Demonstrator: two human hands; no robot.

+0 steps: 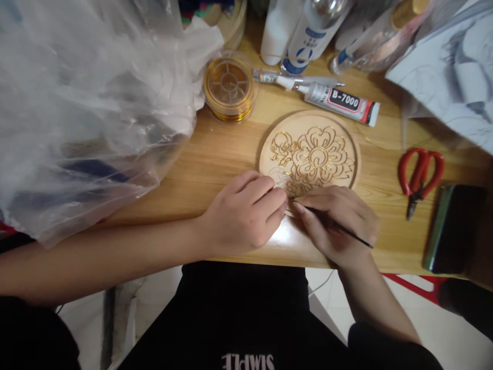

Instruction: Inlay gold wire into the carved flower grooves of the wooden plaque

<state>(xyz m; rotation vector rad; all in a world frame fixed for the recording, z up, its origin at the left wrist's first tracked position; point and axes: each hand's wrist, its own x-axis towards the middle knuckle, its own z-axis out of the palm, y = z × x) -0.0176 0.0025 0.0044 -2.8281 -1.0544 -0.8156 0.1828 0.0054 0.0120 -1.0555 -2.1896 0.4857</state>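
Note:
A round wooden plate (265,149) lies on the table, with a flower pattern (319,156) of gold wire over part of its face and pencil lines at its lower left. My left hand (250,210) rests at the plate's lower left edge, fingers curled; whatever they may pinch is hidden. Between the thumb and fingers of my right hand (339,221) is a thin dark stick-like tool (348,232), probably tweezers. Its tip meets the lower part of the pattern, close to my left fingertips.
A spool of gold wire (230,90), a B-7000 glue tube (341,103) and a pen (269,77) lie beyond the plate. Bottles (314,36) stand behind. Red-handled pliers (419,177) and a phone (454,228) are at right, a plastic bag (96,103) at left.

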